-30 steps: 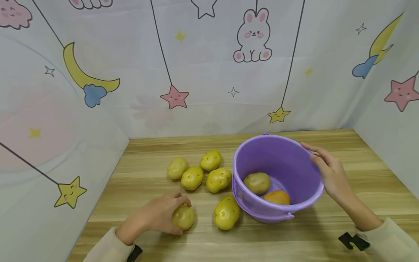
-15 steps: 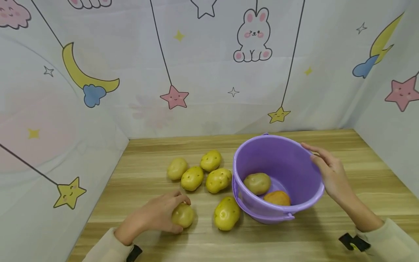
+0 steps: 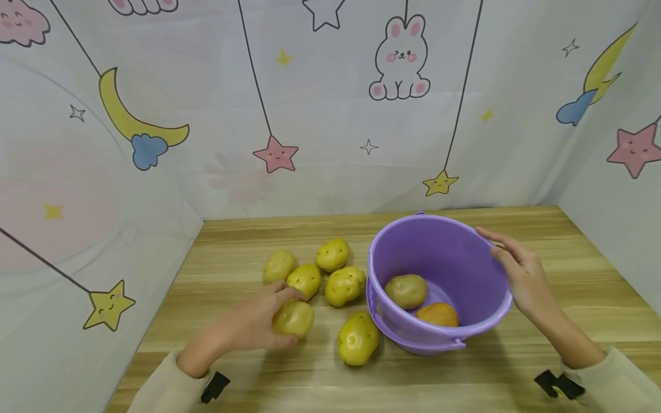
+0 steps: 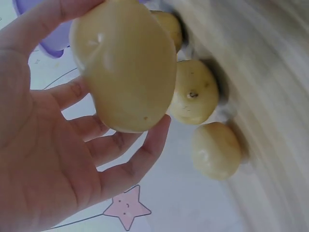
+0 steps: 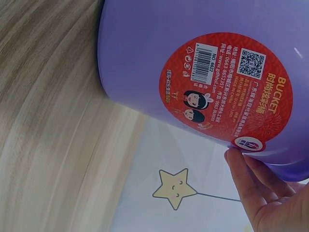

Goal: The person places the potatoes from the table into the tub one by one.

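My left hand (image 3: 248,322) grips a pale yellow potato (image 3: 295,319), which is raised off the wooden table. In the left wrist view the fingers curl behind this potato (image 4: 130,67). A purple bucket (image 3: 454,244) stands to the right, with a pale potato (image 3: 407,291) and an orange-brown potato-shaped piece (image 3: 439,314) inside. My right hand (image 3: 527,281) holds the bucket's right rim. In the right wrist view its fingers (image 5: 244,176) touch the outer wall below a red label; the thumb is hidden there. One potato (image 3: 358,338) lies between my left hand and the bucket.
Behind my left hand several yellow potatoes (image 3: 333,255) lie grouped on the table (image 3: 232,241), one close to the bucket's left side. A white cloth (image 3: 330,115) printed with stars, moons and a rabbit hangs around the back and sides.
My left hand has lifted the potato off the table and shifted it slightly forward and right. My right hand and the bucket stay in place.
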`<state>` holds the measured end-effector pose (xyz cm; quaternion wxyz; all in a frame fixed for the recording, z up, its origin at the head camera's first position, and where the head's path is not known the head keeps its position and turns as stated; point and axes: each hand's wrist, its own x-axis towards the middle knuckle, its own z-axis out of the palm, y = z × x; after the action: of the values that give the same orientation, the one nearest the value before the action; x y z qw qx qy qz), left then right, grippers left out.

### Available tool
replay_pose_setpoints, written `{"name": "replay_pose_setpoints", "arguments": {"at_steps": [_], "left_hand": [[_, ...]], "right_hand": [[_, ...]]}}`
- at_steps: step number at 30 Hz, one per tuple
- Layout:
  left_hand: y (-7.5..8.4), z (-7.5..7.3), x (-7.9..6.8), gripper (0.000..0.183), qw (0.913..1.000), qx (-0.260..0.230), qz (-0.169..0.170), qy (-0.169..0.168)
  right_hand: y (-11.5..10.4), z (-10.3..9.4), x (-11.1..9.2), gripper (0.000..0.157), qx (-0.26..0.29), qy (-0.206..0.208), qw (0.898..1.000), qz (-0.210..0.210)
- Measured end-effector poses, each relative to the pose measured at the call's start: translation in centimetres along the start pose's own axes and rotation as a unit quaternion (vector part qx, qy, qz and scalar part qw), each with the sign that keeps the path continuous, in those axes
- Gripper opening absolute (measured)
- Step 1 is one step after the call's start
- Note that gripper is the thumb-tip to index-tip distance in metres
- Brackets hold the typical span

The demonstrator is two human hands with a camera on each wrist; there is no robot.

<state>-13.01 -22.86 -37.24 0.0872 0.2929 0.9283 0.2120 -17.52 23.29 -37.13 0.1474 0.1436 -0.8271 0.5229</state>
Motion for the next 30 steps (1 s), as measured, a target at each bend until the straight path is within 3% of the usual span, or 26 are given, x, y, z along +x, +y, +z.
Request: {"name": "replay_pose_setpoints", "arguments": {"at_steps": [12, 24, 30], "left_hand": [[2.0, -2.0, 1.3, 0.058, 0.9982, -0.008, 0.039, 0.045], [4.6, -4.4, 4.9, 0.056, 0.9889, -0.025, 0.114, 0.092], [6.2, -5.0, 6.8, 0.059, 0.9795, -0.043, 0.162, 0.112]], "right_hand": [[-0.1, 0.1, 0.0, 0.036, 0.011, 0.000, 1.000, -0.005], [-0.1, 0.1, 0.1, 0.036, 0.010, 0.003, 1.000, -0.008], [-0.1, 0.1, 0.2, 0.036, 0.011, 0.008, 1.000, -0.007]]}}
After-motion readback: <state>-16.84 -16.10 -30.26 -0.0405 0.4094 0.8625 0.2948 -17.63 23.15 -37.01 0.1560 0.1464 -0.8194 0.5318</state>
